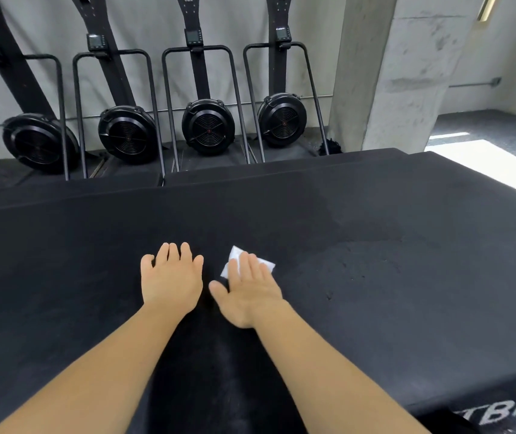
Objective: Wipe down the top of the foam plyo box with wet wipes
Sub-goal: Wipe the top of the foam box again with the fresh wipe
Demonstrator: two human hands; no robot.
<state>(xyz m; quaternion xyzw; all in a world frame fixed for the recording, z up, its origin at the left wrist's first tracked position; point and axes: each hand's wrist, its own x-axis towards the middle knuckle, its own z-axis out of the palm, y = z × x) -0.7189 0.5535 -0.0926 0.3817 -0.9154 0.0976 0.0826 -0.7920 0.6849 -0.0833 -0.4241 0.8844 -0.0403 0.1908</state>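
Soft, even light — a blown-out patch on the floor (482, 161) at right. The plyo box (375, 245) reads dark; edges bend.

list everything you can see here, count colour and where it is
foam plyo box: one, black, fills the foreground
white lettering: one partly cut-off print, on the box side, lower right
wet wipe: one, white, on the box top, centre of view
fan machines: four, black, in a row behind the box
concrete pillar: one, grey, upper right
left hand: one, flat on the box top, left of the wipe, holding nothing
right hand: one, straight fingers pressing the wipe onto the box
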